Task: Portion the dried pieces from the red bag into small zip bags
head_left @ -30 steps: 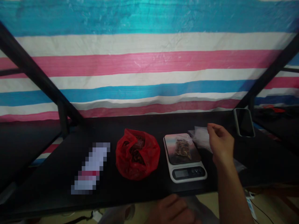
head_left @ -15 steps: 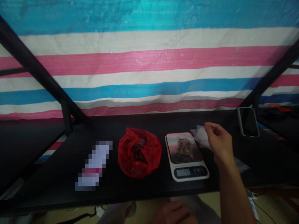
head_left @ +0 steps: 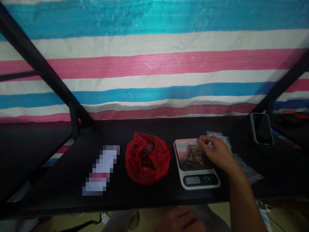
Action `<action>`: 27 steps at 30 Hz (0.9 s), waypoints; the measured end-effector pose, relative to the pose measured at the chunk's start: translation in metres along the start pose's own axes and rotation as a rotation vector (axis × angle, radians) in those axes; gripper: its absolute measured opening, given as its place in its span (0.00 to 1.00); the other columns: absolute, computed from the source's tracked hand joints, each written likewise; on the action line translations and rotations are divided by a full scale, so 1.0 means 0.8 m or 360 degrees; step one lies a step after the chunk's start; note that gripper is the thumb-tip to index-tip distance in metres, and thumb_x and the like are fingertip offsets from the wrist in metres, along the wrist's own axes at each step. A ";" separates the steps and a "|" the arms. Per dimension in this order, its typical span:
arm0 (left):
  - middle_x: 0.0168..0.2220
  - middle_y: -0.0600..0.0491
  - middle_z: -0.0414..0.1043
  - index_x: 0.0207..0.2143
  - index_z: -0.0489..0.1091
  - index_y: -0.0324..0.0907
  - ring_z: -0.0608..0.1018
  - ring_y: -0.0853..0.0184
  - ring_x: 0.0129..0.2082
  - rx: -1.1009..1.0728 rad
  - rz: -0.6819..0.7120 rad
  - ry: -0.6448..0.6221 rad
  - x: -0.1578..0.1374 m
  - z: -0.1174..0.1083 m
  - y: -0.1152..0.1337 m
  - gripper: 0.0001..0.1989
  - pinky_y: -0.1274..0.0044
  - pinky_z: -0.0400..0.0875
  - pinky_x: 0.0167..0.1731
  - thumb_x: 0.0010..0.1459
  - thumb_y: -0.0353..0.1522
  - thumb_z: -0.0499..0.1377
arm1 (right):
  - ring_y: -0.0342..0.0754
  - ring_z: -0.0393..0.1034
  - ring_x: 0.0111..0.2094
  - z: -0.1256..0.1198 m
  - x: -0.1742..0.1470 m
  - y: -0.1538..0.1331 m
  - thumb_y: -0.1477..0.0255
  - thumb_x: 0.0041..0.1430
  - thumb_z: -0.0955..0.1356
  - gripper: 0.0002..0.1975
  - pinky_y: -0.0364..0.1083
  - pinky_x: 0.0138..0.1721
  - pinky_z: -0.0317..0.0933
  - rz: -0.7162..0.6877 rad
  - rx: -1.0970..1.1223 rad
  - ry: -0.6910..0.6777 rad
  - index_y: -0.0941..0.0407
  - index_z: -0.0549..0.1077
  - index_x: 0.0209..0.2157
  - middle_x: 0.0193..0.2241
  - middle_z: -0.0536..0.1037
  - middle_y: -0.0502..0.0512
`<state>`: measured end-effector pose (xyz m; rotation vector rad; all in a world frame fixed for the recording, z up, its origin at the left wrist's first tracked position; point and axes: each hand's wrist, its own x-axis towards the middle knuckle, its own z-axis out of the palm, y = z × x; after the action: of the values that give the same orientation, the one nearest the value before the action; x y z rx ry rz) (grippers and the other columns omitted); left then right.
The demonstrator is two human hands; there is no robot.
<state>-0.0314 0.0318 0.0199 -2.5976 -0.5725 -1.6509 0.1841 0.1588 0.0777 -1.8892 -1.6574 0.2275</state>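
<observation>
A clear plastic bag of dried brown bits [head_left: 193,154] lies on the dark platform of a white kitchen scale [head_left: 182,184]. My right hand [head_left: 214,151] is over the scale's right side, its thumb and fingers pinched at the bag's upper edge. Behind and under that hand are several flat clear bags [head_left: 217,134], and another clear bag [head_left: 248,169] lies beside the wrist. Low in the view, below the table's front edge, my left hand [head_left: 182,220] rests with curled fingers, partly cut off; nothing shows in it. The scale's display is lit, its digits blurred.
An open red plastic bag [head_left: 159,164] with dark contents stands left of the scale. Farther left lies a pixelated pale object [head_left: 102,170]. A phone [head_left: 262,129] leans at the back right of the black table [head_left: 116,129]. Slanted black bars flank a striped sheet [head_left: 154,64].
My right hand has moved left and slightly down, from the flat clear bags to the filled bag on the scale. The view has shifted slightly. My left hand stays low.
</observation>
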 end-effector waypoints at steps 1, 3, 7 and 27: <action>0.16 0.60 0.64 0.23 0.66 0.44 0.64 0.74 0.15 0.0001 -0.0010 0.0000 0.001 -0.001 -0.001 0.21 0.79 0.58 0.18 0.72 0.26 0.50 | 0.62 0.75 0.42 0.001 0.000 0.001 0.57 0.60 0.65 0.18 0.61 0.51 0.64 -0.0018 0.0022 -0.0021 0.50 0.85 0.36 0.38 0.82 0.61; 0.16 0.60 0.65 0.23 0.66 0.44 0.66 0.75 0.15 0.0010 -0.0017 -0.0027 0.004 -0.005 -0.005 0.22 0.79 0.59 0.18 0.73 0.28 0.50 | 0.61 0.76 0.43 0.000 0.000 0.000 0.58 0.59 0.66 0.17 0.61 0.53 0.64 -0.0043 0.0075 -0.0041 0.50 0.84 0.33 0.38 0.83 0.60; 0.16 0.62 0.69 0.28 0.67 0.45 0.69 0.75 0.14 -0.0027 -0.0030 0.0072 0.024 -0.021 -0.006 0.22 0.80 0.63 0.19 0.77 0.33 0.46 | 0.58 0.76 0.41 -0.016 -0.004 -0.017 0.58 0.57 0.68 0.15 0.56 0.50 0.67 -0.0060 0.0385 -0.0114 0.51 0.82 0.29 0.35 0.84 0.58; 0.24 0.61 0.64 0.32 0.68 0.42 0.65 0.75 0.23 -0.0968 -0.2007 0.0687 0.053 -0.082 -0.071 0.24 0.83 0.61 0.23 0.60 0.52 0.67 | 0.46 0.77 0.37 0.028 -0.064 -0.184 0.77 0.55 0.70 0.07 0.45 0.39 0.68 -0.0316 0.1252 -0.0793 0.52 0.78 0.35 0.41 0.83 0.51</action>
<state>-0.0903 0.0843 0.0757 -1.9638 -2.2380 -2.9256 0.0388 0.1222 0.1260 -1.1093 -1.6824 1.1522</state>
